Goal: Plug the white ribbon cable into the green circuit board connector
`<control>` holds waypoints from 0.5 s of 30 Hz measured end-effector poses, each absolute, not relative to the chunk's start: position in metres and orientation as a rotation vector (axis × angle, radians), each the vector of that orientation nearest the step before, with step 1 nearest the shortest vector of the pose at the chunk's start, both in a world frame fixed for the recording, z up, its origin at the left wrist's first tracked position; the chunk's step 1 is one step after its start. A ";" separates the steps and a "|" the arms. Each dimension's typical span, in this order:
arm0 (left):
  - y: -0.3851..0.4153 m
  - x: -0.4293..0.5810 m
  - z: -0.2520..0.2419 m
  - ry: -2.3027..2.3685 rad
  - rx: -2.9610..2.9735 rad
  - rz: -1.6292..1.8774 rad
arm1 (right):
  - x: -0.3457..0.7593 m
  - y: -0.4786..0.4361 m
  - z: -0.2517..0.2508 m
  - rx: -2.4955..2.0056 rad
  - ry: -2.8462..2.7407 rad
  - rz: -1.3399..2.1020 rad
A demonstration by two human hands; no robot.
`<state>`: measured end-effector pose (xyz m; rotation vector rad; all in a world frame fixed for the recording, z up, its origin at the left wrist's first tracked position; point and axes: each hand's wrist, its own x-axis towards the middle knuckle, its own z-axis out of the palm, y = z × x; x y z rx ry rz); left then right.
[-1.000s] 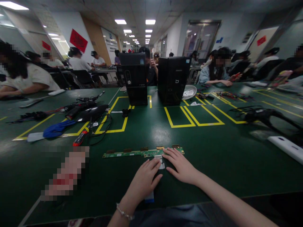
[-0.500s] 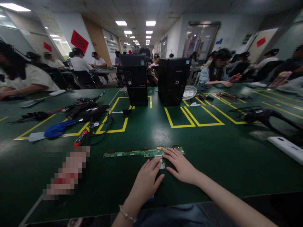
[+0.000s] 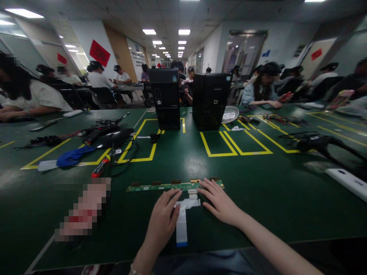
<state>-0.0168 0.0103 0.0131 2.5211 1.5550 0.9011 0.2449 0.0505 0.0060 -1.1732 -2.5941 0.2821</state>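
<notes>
A long, narrow green circuit board (image 3: 160, 186) lies flat across the green table in front of me, with several brownish tabs along its far edge. A white flat ribbon cable (image 3: 181, 223) with a blue end runs from near the white connector (image 3: 192, 191) at the board's near edge toward me, bending once. My left hand (image 3: 164, 210) rests open at the left of the cable, fingertips by the board's near edge and thumb against the cable. My right hand (image 3: 218, 200) lies open at the other side, its fingertips on the board's right part.
Two black computer towers (image 3: 168, 101) (image 3: 211, 101) stand at the back. On the left are a red screwdriver (image 3: 100, 168), a blue glove (image 3: 73, 156) and black cables (image 3: 126, 158). A white power strip (image 3: 348, 185) lies at right. Several people sit at tables beyond.
My left hand has slid left off the ribbon cable, so the connector and the cable's length down to its blue end now show. My right hand has stayed almost in place.
</notes>
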 end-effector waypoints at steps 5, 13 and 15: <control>-0.004 -0.068 -0.010 1.753 2.511 0.929 | 0.243 0.050 0.016 -1.048 -2.684 0.358; -0.009 -0.082 -0.019 1.836 2.510 0.864 | 0.239 0.050 0.018 -1.060 -2.718 0.437; -0.007 -0.079 -0.019 1.839 2.499 0.846 | 0.239 0.050 0.018 -1.063 -2.715 0.437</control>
